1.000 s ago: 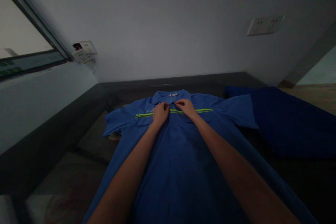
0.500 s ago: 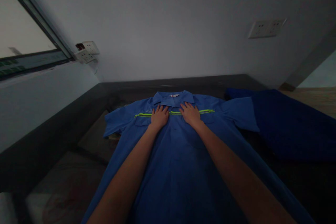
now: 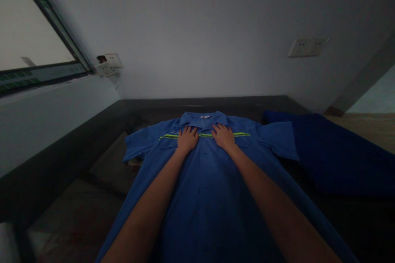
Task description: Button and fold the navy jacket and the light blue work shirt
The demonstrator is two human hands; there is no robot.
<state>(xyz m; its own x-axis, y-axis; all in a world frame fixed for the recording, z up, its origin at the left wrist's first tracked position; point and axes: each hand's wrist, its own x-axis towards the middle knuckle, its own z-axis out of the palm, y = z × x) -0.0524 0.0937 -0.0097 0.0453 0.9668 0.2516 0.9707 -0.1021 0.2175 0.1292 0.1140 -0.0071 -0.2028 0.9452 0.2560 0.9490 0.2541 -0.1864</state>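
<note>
A blue short-sleeved work shirt (image 3: 212,185) lies spread out face up, its collar (image 3: 202,119) at the far end and both sleeves out to the sides. A yellow-green stripe (image 3: 241,134) crosses its chest. My left hand (image 3: 187,139) rests flat on the chest just below the collar, left of the button line, fingers apart. Across from it, my right hand (image 3: 224,136) lies flat on the other side, its fingers also spread. Both palms press on the cloth without gripping it. The shirt's lower hem is out of view.
Darker blue cloth (image 3: 342,156) lies at the right, beside the shirt's sleeve. A dark raised edge (image 3: 148,104) runs along the wall. Sockets (image 3: 308,47) are on the far wall, more sockets (image 3: 109,65) in the left corner near a window (image 3: 33,20).
The view has tilted up slightly, so the wall sockets and shirt appear a little lower. Both hands stay flat at the same place on the shirt.
</note>
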